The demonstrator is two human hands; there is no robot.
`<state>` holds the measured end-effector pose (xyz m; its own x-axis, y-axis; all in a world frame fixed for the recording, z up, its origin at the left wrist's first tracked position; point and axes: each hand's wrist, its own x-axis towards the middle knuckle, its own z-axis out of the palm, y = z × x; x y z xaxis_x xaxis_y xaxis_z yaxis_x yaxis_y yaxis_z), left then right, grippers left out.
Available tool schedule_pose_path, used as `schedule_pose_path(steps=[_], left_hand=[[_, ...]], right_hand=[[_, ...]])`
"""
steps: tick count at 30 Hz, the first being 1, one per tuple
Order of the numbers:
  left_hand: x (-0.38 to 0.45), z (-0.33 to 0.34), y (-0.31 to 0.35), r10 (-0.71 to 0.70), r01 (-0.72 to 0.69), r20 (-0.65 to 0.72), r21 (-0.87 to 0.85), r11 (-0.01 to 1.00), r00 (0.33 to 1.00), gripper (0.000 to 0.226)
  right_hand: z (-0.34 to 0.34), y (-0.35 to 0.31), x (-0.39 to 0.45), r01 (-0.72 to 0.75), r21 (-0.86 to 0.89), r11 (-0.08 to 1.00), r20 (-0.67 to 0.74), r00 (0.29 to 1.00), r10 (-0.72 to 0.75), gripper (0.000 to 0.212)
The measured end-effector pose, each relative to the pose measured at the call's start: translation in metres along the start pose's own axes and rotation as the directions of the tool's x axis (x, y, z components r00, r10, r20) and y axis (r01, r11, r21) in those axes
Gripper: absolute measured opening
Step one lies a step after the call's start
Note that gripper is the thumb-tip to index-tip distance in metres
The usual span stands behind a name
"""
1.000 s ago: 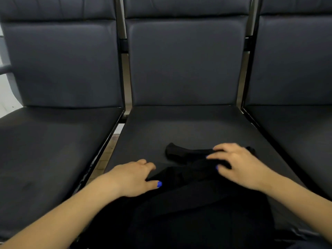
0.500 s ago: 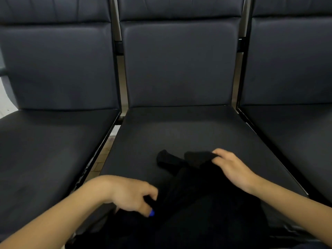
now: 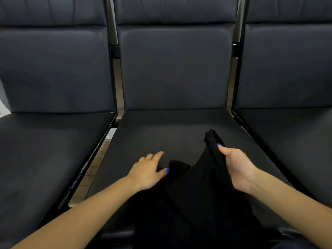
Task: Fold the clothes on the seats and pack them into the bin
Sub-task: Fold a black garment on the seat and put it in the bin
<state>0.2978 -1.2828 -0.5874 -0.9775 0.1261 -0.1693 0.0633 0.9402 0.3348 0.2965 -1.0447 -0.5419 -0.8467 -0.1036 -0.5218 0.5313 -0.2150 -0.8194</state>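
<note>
A black garment (image 3: 197,198) lies over the front half of the middle seat (image 3: 161,133) and hangs off its front edge. My right hand (image 3: 237,168) grips one of its straps, lifted a little above the seat, palm turned towards me. My left hand (image 3: 149,169) lies flat on the seat with fingers straight, its thumb touching the garment's left edge. No bin is in view.
Three dark padded seats stand in a row with upright backs. The left seat (image 3: 45,150) and the right seat (image 3: 296,133) hold nothing. Narrow gaps between the seats show a tiled floor (image 3: 89,175) below.
My right hand has turned palm up and lifted a strap off the seat. My left hand has let go of the garment's left side and moved forward, flat onto the seat.
</note>
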Motion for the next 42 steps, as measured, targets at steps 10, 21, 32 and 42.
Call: schedule_pose_path(steps=[10,21,32,42], left_hand=[[0.015,0.018,0.022,0.151,-0.149,0.001,0.172,0.974,0.988,0.05],[0.01,-0.005,0.012,-0.016,0.001,-0.015,-0.706,0.709,1.0,0.013],[-0.05,-0.083,0.03,-0.006,-0.234,-0.269,-0.847,0.478,0.963,0.017],[-0.119,-0.151,0.063,0.137,-0.538,-0.551,-0.678,0.501,0.823,0.028]], right_hand=[[-0.006,-0.003,0.003,-0.03,-0.007,1.0,0.074,0.997,0.03,0.037],[-0.021,-0.014,0.004,0.282,-0.142,0.949,-0.029,0.957,-0.289,0.004],[-0.032,-0.04,-0.047,0.474,-0.23,0.85,0.053,0.878,-0.476,0.008],[-0.019,-0.058,-0.112,0.604,-0.324,0.728,0.115,0.789,-0.604,0.018]])
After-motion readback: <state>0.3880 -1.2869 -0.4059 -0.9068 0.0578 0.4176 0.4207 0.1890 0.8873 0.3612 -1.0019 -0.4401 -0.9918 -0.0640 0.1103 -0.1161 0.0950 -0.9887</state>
